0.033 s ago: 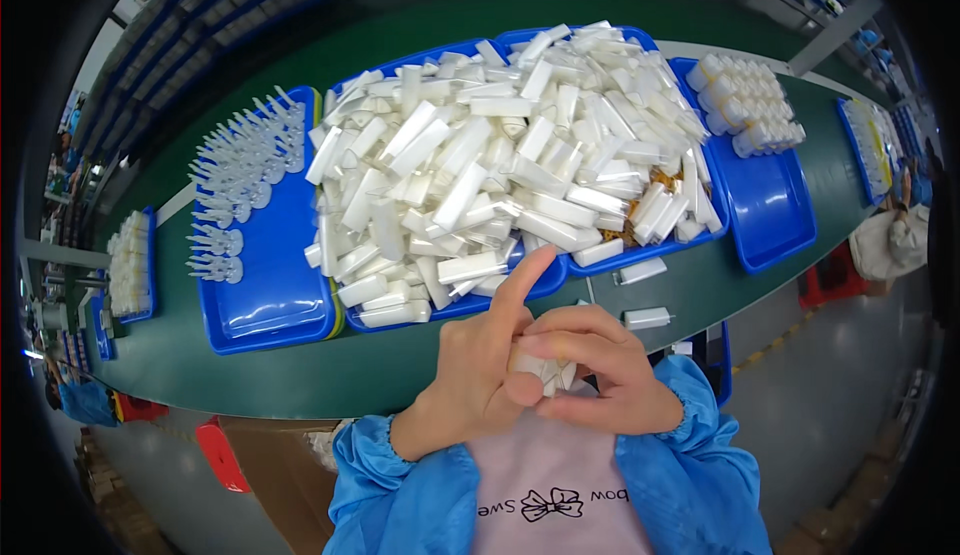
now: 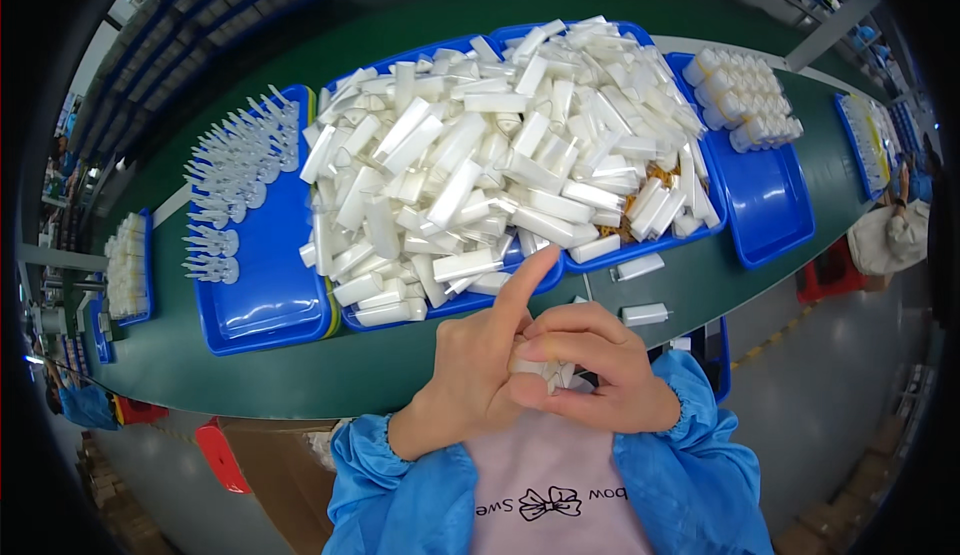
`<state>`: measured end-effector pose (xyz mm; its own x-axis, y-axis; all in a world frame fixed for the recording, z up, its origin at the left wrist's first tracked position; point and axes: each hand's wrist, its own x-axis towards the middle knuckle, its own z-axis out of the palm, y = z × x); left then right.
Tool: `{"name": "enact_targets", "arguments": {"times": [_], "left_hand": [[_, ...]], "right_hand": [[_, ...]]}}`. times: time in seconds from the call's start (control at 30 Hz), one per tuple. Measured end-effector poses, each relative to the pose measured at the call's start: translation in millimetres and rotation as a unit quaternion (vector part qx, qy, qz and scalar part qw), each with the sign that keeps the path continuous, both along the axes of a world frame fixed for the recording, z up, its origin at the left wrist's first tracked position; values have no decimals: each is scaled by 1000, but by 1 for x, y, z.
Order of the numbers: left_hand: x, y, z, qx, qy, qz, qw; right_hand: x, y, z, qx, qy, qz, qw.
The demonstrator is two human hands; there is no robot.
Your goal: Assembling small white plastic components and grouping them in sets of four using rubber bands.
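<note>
Beyond both hands runs a long green workbench (image 2: 300, 355), set crosswise so everything on it lies within arm's reach. Directly ahead of the fingertips sit big blue trays (image 2: 455, 305) heaped with a pile of white plastic tubes (image 2: 500, 155), loose and unsorted, handy for grabbing. To the left of the left hand (image 2: 470, 375), another blue tray (image 2: 265, 295) carries white nozzle parts (image 2: 230, 195) laid in rows. Off to the right of the right hand (image 2: 600, 375), a third blue tray (image 2: 770, 195) holds a block of white capped bottles (image 2: 740, 100) standing upright at its far end. Two stray white tubes (image 2: 643, 312) lie on the bench just past the right hand.

Both hands meet close to the chest, where fine work is easiest to see. Together they pinch a small white plastic piece (image 2: 545, 370); the right fingers curl around it, and the left hand grips it from the other side with its index finger stretched out straight.
</note>
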<state>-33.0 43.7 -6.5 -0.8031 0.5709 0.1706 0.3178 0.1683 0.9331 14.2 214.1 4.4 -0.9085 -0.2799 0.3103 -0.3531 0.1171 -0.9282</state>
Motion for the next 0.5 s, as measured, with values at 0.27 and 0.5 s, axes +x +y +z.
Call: {"name": "enact_targets", "arguments": {"times": [0.27, 0.5], "left_hand": [[-9, 2, -9, 33, 65, -56, 996], [5, 12, -3, 67, 2, 9, 998]], "right_hand": [[4, -7, 2, 154, 121, -125, 973], [4, -9, -4, 195, 171, -167, 951]]}}
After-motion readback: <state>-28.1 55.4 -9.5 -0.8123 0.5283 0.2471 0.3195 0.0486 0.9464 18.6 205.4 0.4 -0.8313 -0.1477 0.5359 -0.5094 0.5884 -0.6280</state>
